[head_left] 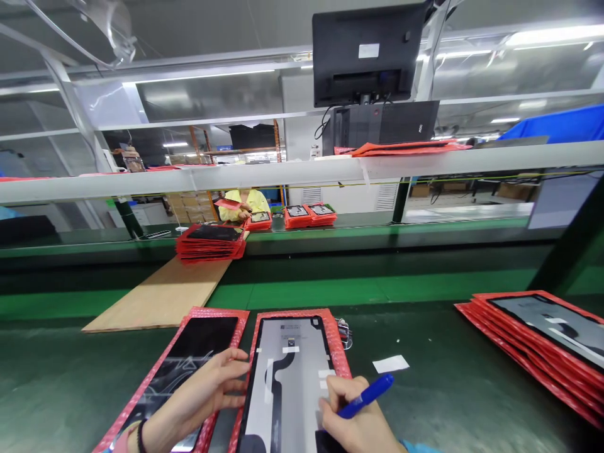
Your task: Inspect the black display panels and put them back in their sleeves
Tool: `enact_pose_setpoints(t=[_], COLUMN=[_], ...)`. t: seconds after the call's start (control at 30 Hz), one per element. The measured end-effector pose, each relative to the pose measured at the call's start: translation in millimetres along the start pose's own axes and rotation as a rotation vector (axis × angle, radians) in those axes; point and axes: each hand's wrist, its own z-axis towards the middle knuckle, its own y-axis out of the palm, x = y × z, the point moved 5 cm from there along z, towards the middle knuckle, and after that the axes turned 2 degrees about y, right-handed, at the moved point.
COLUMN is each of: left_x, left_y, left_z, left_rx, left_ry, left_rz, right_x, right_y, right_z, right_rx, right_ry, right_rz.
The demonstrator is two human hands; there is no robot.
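In front of me a tablet screen panel [302,402] lies back side up on red bubble wrap [338,352]. Its grey back carries a dark ribbon and white tape strips. My right hand [356,418] grips a blue marker pen [372,393] over the panel's right side; the hand hides the pen's tip. My left hand [212,390] has its fingers apart at the panel's left edge and holds nothing. Beneath that hand, a second panel [189,352] with a glossy black face rests on its own red bubble wrap.
At the right stands a stack of red-wrapped panels [542,340]. A white paper slip [391,363] lies on the green table. Ahead, a wooden board [165,292] leads to another red stack [210,244]. A co-worker in yellow [255,201] sits beyond. A shelf rail [283,173] crosses above.
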Motion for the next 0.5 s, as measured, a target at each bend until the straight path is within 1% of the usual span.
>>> enact_pose_setpoints(t=[0.1, 0.17, 0.23, 0.33, 0.43, 0.5], left_x=[5, 7, 7, 2, -2, -1], left_y=[14.8, 29.9, 44.2, 54.8, 52.5, 47.5], left_z=[-1, -4, -7, -8, -4, -1], left_rx=[-0.075, -0.137, -0.169, -0.119, -0.033, 0.003], left_ry=[0.024, 0.044, 0.066, 0.09, 0.114, 0.15], left_rz=[0.015, 0.015, 0.004, -0.014, -0.017, -0.013], right_x=[6, 10, 14, 17, 12, 2], right_y=[-1, 0, 2, 4, -3, -15], right_z=[3, 5, 8, 10, 6, -1], right_rx=[-0.034, -0.072, -0.101, -0.108, -0.1, -0.07], right_ry=[0.057, 0.091, 0.115, 0.134, 0.13, 0.11], right_rz=[0.133, 0.237, 0.36, 0.508, 0.551, 0.534])
